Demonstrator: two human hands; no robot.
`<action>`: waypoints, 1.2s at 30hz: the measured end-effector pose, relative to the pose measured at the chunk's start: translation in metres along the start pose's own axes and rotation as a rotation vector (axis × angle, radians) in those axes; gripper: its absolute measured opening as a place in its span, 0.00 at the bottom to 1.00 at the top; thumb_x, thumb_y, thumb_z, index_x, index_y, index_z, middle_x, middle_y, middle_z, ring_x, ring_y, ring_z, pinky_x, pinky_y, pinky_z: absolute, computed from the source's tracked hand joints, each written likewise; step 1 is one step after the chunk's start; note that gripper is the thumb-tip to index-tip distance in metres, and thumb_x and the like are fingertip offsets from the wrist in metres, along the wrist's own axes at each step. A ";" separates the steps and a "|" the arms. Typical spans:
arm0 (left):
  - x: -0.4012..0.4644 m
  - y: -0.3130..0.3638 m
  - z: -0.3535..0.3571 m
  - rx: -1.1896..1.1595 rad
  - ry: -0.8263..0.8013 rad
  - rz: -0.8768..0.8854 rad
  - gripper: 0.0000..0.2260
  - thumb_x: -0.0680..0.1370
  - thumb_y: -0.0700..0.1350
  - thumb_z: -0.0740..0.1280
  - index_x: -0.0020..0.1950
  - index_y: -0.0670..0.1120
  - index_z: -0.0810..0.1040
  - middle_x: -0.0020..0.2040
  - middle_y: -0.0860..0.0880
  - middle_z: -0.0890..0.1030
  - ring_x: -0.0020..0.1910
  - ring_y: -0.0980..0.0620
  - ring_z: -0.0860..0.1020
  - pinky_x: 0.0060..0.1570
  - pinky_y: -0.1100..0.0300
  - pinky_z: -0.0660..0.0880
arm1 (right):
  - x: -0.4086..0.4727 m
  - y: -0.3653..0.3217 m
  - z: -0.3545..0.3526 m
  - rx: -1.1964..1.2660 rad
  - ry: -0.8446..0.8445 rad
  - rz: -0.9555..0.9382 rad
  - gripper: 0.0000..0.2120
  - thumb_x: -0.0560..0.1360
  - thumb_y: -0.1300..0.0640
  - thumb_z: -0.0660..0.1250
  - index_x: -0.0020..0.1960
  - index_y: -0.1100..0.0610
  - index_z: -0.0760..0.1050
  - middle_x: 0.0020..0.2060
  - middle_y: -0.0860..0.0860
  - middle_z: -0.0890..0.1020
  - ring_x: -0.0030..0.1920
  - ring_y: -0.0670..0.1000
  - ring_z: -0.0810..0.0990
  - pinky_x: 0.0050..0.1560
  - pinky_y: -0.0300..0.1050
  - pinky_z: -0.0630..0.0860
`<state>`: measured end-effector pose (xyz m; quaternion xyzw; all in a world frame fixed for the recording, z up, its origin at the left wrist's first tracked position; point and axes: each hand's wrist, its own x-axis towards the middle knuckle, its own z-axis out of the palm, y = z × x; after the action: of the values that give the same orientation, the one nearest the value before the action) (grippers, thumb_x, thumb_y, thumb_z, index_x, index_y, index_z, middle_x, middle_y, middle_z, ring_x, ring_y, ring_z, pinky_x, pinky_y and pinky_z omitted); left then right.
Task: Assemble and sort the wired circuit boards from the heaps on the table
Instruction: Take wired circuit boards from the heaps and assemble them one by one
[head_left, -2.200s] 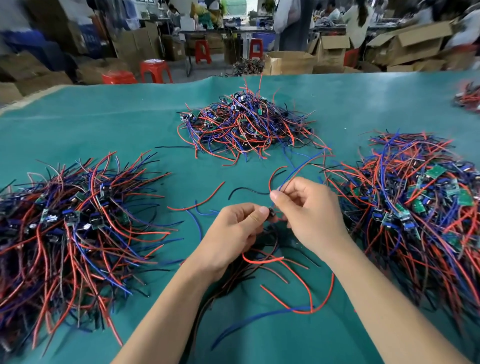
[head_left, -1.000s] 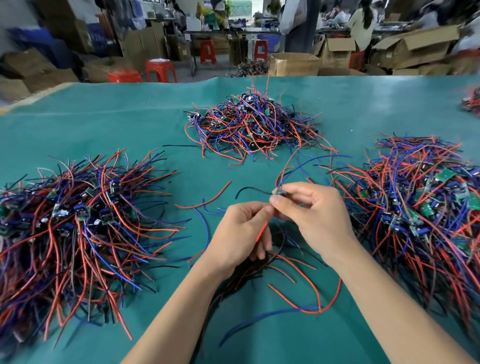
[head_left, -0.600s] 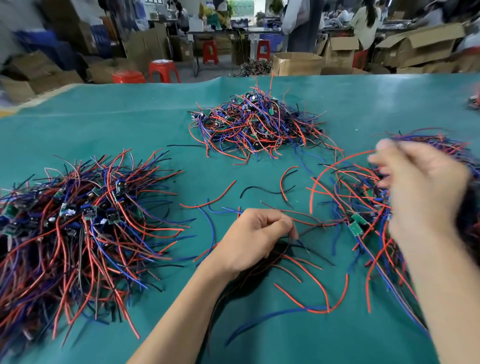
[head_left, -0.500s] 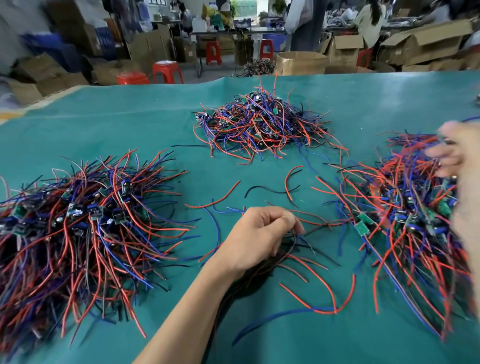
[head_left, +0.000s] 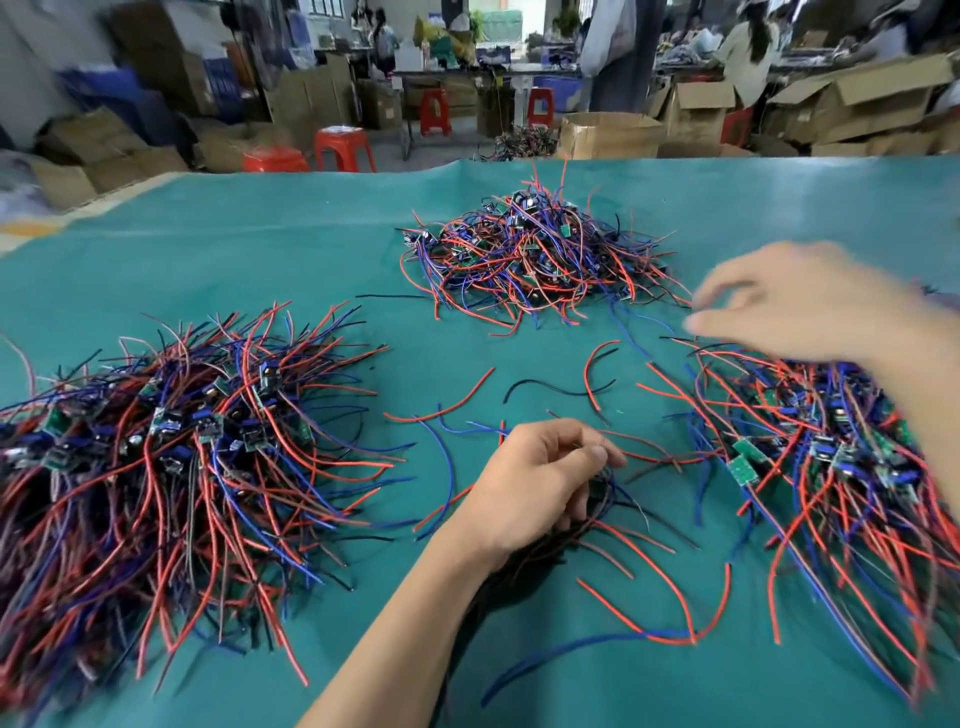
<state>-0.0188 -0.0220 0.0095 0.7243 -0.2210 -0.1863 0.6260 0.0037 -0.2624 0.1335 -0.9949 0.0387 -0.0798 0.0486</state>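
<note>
Since half a sec ago my right hand has swung back from the far edge of the right heap toward centre. It's now blurred above that heap's near-left edge, fingers loosely spread, thumb and forefinger a little apart, nothing visibly between them. Left hand hasn't shifted: curled on the green table cover, fingertips pinching a small bunch of dark wires just right of it. Can't tell if a board sits under the palm.

Handling, as I judge it: each piece is very light, a small stiff board w/ long floppy leads. Leads will snag on neighbours, so pulling a wire prob drags a clump along. Better to pinch the board by its edges, or the leads right where they join it, & lift straight up. Solder joints look like the weak spot; no yanking.

Looks: small green boards w/ dark parts on top, trailing red, blue & black leads. Three piles: left heap w/ leads fanned out toward me, middle heap further back, right heap under my right hand. Loose single wires lie scattered between the piles, around the left hand.
</note>
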 end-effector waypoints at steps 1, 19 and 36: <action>0.000 0.000 0.000 -0.002 0.000 0.000 0.09 0.83 0.39 0.61 0.52 0.40 0.81 0.23 0.54 0.72 0.19 0.59 0.66 0.21 0.68 0.64 | 0.014 -0.021 0.011 0.001 -0.077 -0.058 0.08 0.72 0.38 0.72 0.47 0.41 0.81 0.46 0.46 0.86 0.52 0.55 0.83 0.49 0.44 0.74; 0.001 0.000 0.002 -0.073 0.101 -0.025 0.08 0.82 0.38 0.61 0.52 0.40 0.80 0.27 0.51 0.75 0.22 0.57 0.70 0.21 0.68 0.65 | 0.078 -0.090 0.102 0.398 0.155 0.031 0.08 0.73 0.61 0.68 0.43 0.62 0.85 0.40 0.60 0.85 0.47 0.64 0.83 0.47 0.43 0.74; 0.004 0.001 -0.002 -0.284 0.278 -0.058 0.09 0.83 0.41 0.63 0.57 0.37 0.78 0.31 0.53 0.80 0.28 0.52 0.73 0.27 0.63 0.71 | -0.095 -0.095 0.097 0.864 0.029 -0.217 0.07 0.67 0.57 0.67 0.31 0.55 0.80 0.28 0.48 0.81 0.28 0.43 0.73 0.32 0.37 0.66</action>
<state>-0.0147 -0.0231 0.0103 0.6537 -0.0829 -0.1316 0.7406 -0.0671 -0.1516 0.0335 -0.8803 -0.1022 -0.1071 0.4508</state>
